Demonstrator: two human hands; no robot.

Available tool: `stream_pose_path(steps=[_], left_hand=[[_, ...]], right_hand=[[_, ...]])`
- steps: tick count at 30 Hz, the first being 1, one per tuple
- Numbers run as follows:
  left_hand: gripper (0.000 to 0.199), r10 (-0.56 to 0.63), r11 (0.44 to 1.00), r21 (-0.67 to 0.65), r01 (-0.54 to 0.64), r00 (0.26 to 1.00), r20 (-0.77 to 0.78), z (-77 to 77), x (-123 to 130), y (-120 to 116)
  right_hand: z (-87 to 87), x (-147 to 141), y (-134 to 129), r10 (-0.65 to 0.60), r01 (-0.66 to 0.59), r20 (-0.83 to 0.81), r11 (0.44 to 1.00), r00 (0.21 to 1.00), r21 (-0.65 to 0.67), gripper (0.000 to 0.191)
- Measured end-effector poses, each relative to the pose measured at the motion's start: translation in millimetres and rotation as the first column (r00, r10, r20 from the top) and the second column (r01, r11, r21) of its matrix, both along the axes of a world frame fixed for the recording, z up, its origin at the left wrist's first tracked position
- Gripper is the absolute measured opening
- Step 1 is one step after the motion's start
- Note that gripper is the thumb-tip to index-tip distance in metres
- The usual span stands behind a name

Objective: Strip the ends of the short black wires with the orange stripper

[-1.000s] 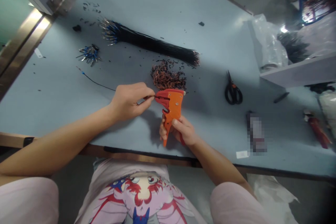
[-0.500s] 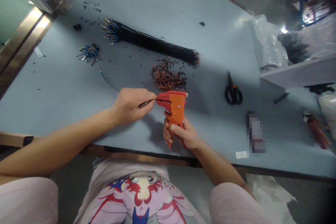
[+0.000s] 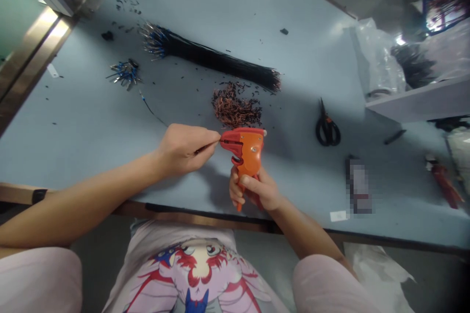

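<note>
My right hand [image 3: 257, 190] is wrapped round the handles of an orange and red wire stripper [image 3: 251, 152], held upright with its jaws facing left. Pinched between thumb and fingers of my left hand [image 3: 189, 146] is a thin black wire [image 3: 154, 114], whose tail with a blue and metal end trails away to the upper left. The fingertips of my left hand are right at the red jaws; the wire's near end is hidden there. Just beyond the stripper lies a heap of copper and black wire scraps [image 3: 235, 107].
Behind the heap stretches a long bundle of black wires [image 3: 216, 57]. A small cluster of blue-ended wires [image 3: 125, 73] lies to the left. Black scissors [image 3: 326, 127], a blurred-out object [image 3: 358, 186], a white label [image 3: 338, 216] and red-handled pliers [image 3: 446, 183] are on the right.
The wire stripper and my right hand have shifted very slightly to the right. My left hand keeps its pinch on the wire at the jaws.
</note>
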State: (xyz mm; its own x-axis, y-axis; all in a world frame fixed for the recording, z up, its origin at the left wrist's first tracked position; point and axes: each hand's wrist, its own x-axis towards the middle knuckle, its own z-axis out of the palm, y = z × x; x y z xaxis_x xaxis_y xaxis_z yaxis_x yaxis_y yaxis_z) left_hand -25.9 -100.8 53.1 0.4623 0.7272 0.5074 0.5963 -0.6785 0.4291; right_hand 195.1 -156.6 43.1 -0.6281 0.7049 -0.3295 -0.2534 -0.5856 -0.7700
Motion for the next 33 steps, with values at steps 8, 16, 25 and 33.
stream_pose_path(steps=[8, 16, 25, 33], left_hand=[[0.018, -0.055, 0.992, 0.115, 0.054, 0.999, -0.001, 1.0, -3, 3], [0.017, -0.073, 0.990, 0.126, 0.067, 0.996, 0.042, -5.5, 0, 5], [0.008, 0.098, 0.995, -0.005, -0.100, 0.969, 0.227, -3.1, -6, 17], [0.011, 0.168, 0.982, -0.139, -0.129, 0.931, 0.325, 2.0, -4, 14]], right_hand=[[0.0, 0, -1, -0.011, 0.011, 0.004, 1.000, 1.000, 0.011, 0.032], [-1.2, -3, -2, -0.088, 0.088, -0.010, 0.996, 0.996, -0.023, 0.033], [3.9, 18, 25, -0.347, 0.330, -0.123, 0.934, 0.930, -0.134, 0.027], [-6.6, 11, 20, -0.159, 0.141, -0.141, 0.982, 0.977, -0.127, 0.031]])
